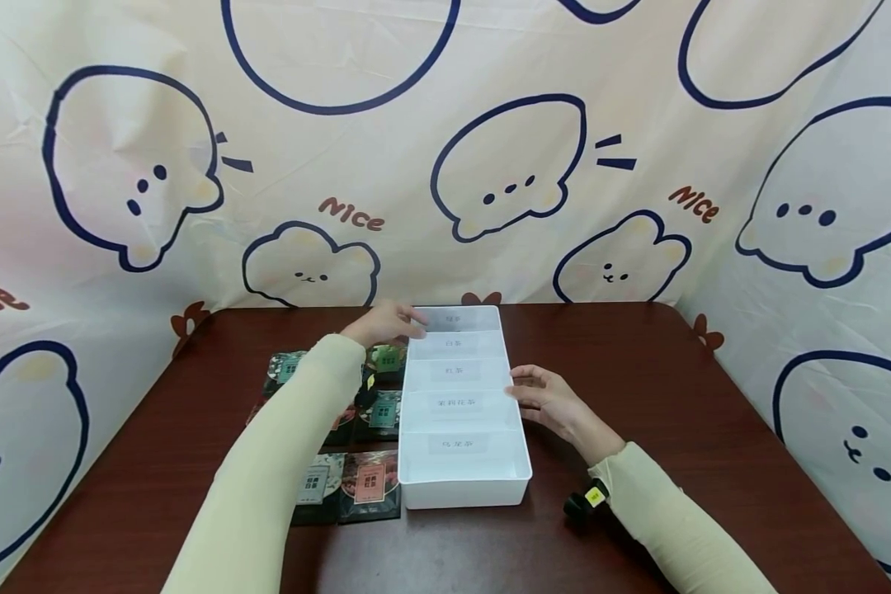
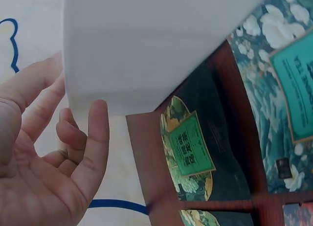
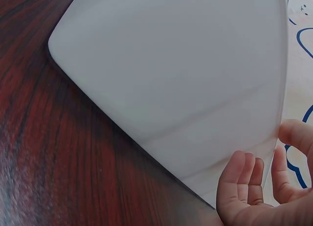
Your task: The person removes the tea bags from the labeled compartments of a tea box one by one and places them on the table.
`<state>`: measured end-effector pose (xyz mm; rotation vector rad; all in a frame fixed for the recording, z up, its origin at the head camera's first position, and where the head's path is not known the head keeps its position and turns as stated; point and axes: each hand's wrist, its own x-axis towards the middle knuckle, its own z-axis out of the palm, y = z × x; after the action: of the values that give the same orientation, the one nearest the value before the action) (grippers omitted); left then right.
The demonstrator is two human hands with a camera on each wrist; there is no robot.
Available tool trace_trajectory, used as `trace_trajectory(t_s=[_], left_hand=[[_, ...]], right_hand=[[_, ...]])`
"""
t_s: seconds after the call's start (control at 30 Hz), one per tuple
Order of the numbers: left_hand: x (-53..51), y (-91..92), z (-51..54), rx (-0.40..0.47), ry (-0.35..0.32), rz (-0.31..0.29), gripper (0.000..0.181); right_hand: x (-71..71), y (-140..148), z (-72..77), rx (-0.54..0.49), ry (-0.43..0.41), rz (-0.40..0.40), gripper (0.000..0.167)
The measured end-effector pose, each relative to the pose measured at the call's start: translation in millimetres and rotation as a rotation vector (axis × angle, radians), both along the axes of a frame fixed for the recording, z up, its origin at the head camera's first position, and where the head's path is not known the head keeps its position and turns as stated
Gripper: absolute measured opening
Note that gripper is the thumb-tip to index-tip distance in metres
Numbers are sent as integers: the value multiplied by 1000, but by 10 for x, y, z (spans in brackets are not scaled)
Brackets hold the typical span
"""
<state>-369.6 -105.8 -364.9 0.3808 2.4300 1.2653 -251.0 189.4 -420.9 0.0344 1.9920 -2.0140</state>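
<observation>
A long white box [image 1: 466, 462] with labelled compartments in a row stands on the table. My left hand [image 1: 383, 323] is at its far left corner, fingers loosely bent and touching the wall and rim. In the left wrist view, that hand [image 2: 58, 152] shows one fingertip against the box wall [image 2: 127, 50]. Along the box's right side is my right hand [image 1: 557, 406], its fingertips at the rim. The right wrist view shows this hand [image 3: 266, 182] with relaxed fingers beside the smooth side wall [image 3: 166, 79]. Neither hand curls round the box.
Flat dark tea packets with coloured labels lie left of the box, among them a pink-labelled packet [image 1: 370, 487] and a green-labelled packet [image 2: 193, 147]. My left forearm covers some of them. A patterned cloth [image 1: 401, 165] hangs behind the brown table [image 1: 624, 363].
</observation>
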Motion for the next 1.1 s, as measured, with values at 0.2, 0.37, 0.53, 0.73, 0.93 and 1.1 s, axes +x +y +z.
trace_trajectory(t_s=[0.2, 0.37, 0.53, 0.73, 0.93, 1.1], left_hand=[[-33, 0, -49, -65, 11, -10, 34], [-53, -6, -69, -121, 29, -18, 31], [-48, -2, -52, -176, 80, -26, 27], [-24, 4, -31, -176, 115, -35, 21], [-8, 20, -39, -125, 138, 1, 11], [-26, 29, -53, -109, 185, 28, 9]], right_hand=[[0, -4, -14, 7, -10, -17, 33], [-1, -5, -13, 11, -15, -19, 33], [2, -6, 6, 2, -22, -21, 33], [2, -11, 15, 3, -21, -18, 34], [4, -13, 8, 10, -13, -14, 36], [9, -18, 20, -5, -15, -15, 34]])
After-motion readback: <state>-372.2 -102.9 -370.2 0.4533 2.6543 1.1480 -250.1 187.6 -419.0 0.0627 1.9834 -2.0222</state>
